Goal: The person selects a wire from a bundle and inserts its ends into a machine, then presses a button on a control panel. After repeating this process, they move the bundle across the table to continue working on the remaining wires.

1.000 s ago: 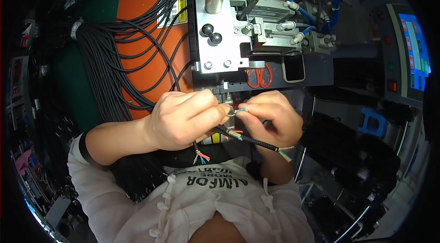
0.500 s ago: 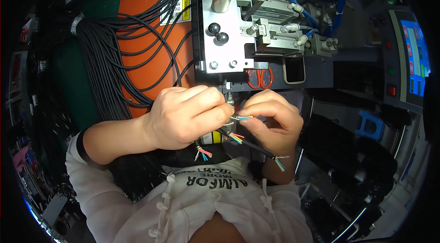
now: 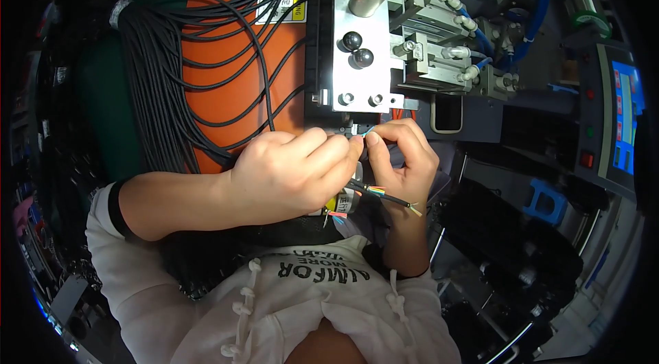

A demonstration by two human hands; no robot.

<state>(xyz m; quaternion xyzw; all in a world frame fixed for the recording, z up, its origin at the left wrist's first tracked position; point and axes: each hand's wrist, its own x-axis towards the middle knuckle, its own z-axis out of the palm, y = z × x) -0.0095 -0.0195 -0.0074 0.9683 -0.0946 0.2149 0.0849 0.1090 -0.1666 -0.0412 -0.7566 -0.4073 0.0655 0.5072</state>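
Observation:
My left hand (image 3: 292, 172) and my right hand (image 3: 401, 158) meet just below the metal plate of a machine (image 3: 360, 55). Both pinch the thin coloured wires (image 3: 364, 132) at the stripped end of a black cable, right at the plate's lower edge. A second black cable (image 3: 384, 196) with coloured wire ends runs under my right palm and sticks out to the right. What the fingertips grip is mostly hidden by the fingers.
A thick bundle of black cables (image 3: 158, 75) hangs over an orange panel (image 3: 233, 41) on the left. Pneumatic cylinders with blue hoses (image 3: 480, 34) sit right of the plate. A control box with a blue screen (image 3: 621, 117) stands at the far right.
Both hands have moved up toward the plate's lower edge, carrying the wire ends with them. The view has shifted slightly.

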